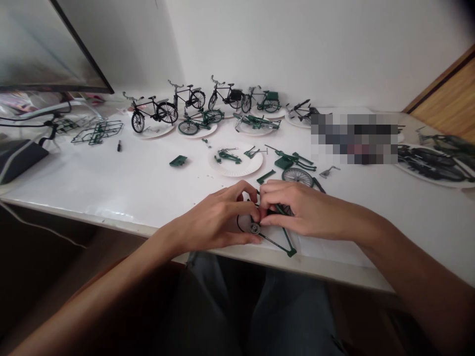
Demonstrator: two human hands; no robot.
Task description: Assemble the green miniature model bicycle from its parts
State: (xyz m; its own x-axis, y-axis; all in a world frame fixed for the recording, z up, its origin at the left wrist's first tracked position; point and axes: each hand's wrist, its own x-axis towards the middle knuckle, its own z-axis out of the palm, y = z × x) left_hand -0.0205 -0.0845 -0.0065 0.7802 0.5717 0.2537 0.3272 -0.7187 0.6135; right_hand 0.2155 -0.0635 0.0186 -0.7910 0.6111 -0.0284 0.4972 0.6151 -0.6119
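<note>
Close to the table's front edge, both hands work on a green model bicycle frame (287, 240), its pointed end toward me. My left hand (230, 215) curls around the part with a small grey chainring (254, 228), thumb below and fingers above. From the right, my right hand (287, 207) pinches the same assembly, fingertips against those of the left. What lies between the fingertips is hidden. A spoked wheel (297, 176) rests just beyond my right hand, beside a green strip (266, 176) and a grey pedal-like piece (329, 171).
Several model bicycles, such as a black one (154, 112), stand along the wall on paper plates. A plate (237, 172) with green parts lies mid-table. A green tray-shaped piece (178, 160) and green part frames (98, 132) are to the left, below a monitor (44, 44).
</note>
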